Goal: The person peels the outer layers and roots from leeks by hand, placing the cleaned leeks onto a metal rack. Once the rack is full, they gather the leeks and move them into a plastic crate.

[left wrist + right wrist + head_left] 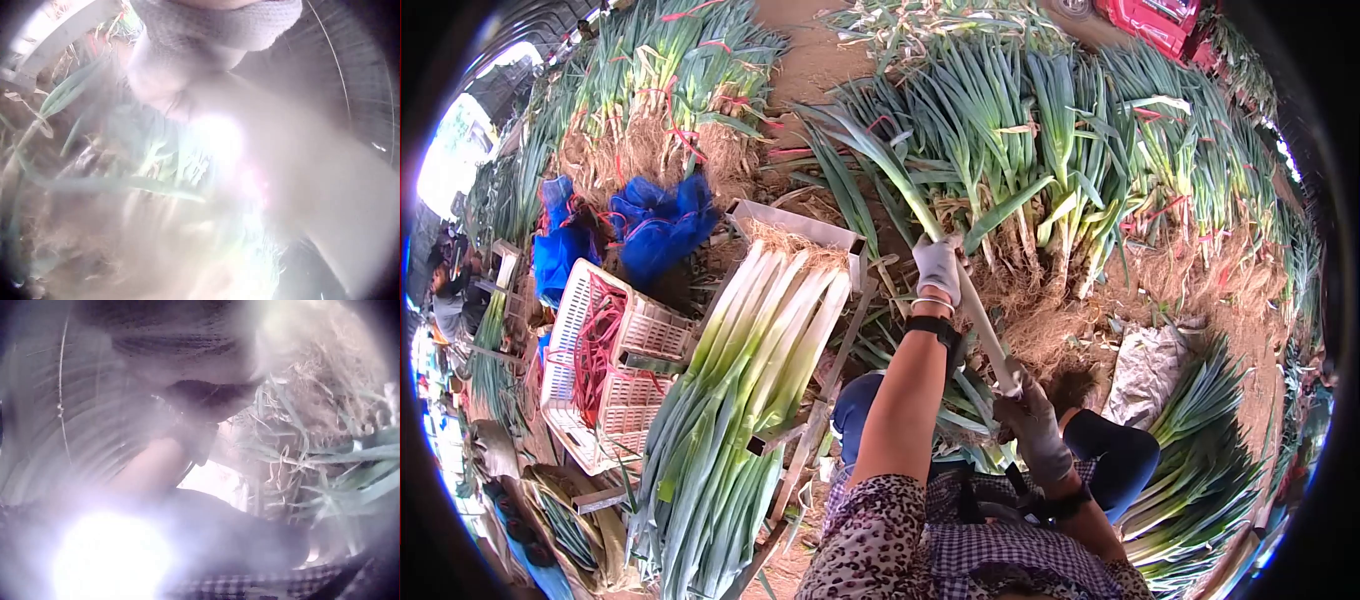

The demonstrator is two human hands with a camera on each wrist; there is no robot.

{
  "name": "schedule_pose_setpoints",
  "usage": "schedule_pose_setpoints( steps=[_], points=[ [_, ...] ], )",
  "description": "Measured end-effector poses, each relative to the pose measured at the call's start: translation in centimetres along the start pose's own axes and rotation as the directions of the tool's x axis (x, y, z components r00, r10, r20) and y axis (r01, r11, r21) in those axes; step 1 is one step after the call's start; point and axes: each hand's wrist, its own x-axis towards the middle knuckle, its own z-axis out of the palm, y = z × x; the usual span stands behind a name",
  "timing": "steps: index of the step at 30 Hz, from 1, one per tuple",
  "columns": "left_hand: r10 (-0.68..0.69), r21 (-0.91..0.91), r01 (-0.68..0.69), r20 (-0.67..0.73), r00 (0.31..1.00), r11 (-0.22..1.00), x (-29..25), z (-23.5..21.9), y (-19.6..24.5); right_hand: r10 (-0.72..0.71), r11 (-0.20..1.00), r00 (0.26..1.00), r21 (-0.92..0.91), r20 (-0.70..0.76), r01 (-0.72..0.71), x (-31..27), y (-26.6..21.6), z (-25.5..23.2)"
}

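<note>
To the far left of the held stalk, a white plastic basket (605, 370) lies on the ground with red ties inside, and blue bags (655, 225) sit just beyond it. Nearer, still left of the grip, a stack of trimmed leeks (745, 380) lies in a wooden frame (800, 228), white ends toward the frame's far wall.

The left hand (938, 268), in a pale glove, is curled round the upper white part of a single leek (975, 315), where the stalk turns green. The leek's leaves fan up and to the left beyond this grip. The left wrist view is washed out by glare and shows only a blur of glove and leaves.

Lower down and to the right, the right hand (1032, 418), in a grey glove, closes its fingers round the root end of the same leek, just above the person's knees. The right wrist view is also hazed by glare.

Beyond both hands, a large heap of untrimmed leeks (1050, 150) with straw-coloured roots lies across the ground. To the right of the grip, a pale sack (1145, 370) rests on the soil beside more leeks.
</note>
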Motion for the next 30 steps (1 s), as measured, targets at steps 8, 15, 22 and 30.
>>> schedule_pose_setpoints(
  steps=[8,15,22,30],
  points=[
    [-0.051,0.079,0.056,-0.065,0.997,0.995,-0.1,-0.5,-1.2,-0.029,0.965,0.996,-0.257,0.081,0.049,-1.6,-0.5,-2.0],
    [-0.077,0.121,0.107,-0.228,0.971,0.987,4.1,-1.5,-2.4,-0.147,0.923,0.989,-0.359,0.001,0.137,-11.5,-2.8,-14.6],
    [-0.072,0.142,0.08,-0.059,0.996,0.987,-1.9,2.1,0.9,0.048,0.998,0.983,-0.04,0.175,-0.042,0.0,6.4,-17.8],
    [-0.091,0.485,-0.195,0.505,0.858,0.853,-18.1,3.8,-2.4,-0.741,0.634,0.672,-0.325,0.007,0.702,6.7,-3.2,-7.3]
  ],
)
